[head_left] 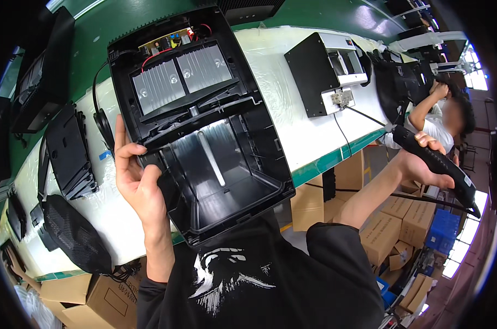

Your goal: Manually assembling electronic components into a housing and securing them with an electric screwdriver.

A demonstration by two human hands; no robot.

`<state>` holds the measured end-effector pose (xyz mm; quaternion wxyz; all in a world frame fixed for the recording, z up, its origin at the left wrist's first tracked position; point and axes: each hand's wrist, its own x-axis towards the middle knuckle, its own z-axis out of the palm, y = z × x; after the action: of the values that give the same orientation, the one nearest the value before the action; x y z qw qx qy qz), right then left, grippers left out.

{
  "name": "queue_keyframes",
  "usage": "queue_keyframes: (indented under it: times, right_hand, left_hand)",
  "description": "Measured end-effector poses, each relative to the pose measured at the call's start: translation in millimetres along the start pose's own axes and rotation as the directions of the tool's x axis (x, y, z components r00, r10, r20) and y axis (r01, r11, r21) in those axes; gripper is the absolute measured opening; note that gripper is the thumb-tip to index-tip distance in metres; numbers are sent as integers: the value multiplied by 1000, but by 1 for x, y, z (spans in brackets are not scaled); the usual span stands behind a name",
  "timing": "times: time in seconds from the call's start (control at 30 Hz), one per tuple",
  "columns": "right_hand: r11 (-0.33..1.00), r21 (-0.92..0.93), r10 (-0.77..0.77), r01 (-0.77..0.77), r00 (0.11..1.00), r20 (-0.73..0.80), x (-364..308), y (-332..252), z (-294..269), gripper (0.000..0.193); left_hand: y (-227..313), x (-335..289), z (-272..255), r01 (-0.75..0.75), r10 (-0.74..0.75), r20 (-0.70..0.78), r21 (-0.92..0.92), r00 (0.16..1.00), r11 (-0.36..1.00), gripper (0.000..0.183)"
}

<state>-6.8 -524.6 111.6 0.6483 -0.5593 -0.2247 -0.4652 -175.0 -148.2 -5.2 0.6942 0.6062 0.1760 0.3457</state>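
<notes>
In front of me is a black plastic housing (pixel 267 126), its inside facing up. Two silver metal plates (pixel 183 77) and a small circuit board with coloured wires (pixel 172 41) sit in its far part; the near part is a deep bay with a pale strip (pixel 212 159). My left hand (pixel 136 183) grips the housing's left edge, its fingers bent against the side. Off to the right, my right hand (pixel 421 164) is wrapped round a black electric screwdriver (pixel 443 167), tip toward the table and apart from the housing. A cable leaves its rear end.
On the white-covered table (pixel 265 66) stands a black-and-silver device (pixel 314 74) at right. To the left lie stacked black panels (pixel 70 151) and a black mesh piece (pixel 76 236). Cardboard boxes (pixel 380 236) crowd the floor. Another person (pixel 437 118) sits at far right.
</notes>
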Motion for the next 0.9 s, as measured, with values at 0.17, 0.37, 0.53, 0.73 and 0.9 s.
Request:
queue_keyframes:
  times: [0.17, 0.37, 0.53, 0.73, 0.9]
  right_hand:
    - [999, -51, 20, -16, 997, 78, -7, 12, 3, 74]
    - [937, 192, 164, -292, 854, 494, 25, 35, 0, 79]
    - [915, -21, 380, -402, 846, 374, 50, 64, 68, 56]
    - [919, -263, 373, -295, 866, 333, 55, 79, 103, 44]
    - [877, -307, 459, -368, 831, 314, 39, 76, 84, 44]
  left_hand:
    - [2, 0, 0, -4, 4, 4, 44, 1000, 999, 33]
    - [1, 1, -1, -19, 16, 28, 90, 999, 996, 33]
    - [-1, 0, -1, -22, 22, 6, 86, 1000, 996, 34]
    - [-4, 1, -1, -44, 44, 7, 16, 999, 999, 36]
    - [-8, 0, -5, -51, 52, 16, -75, 999, 996, 35]
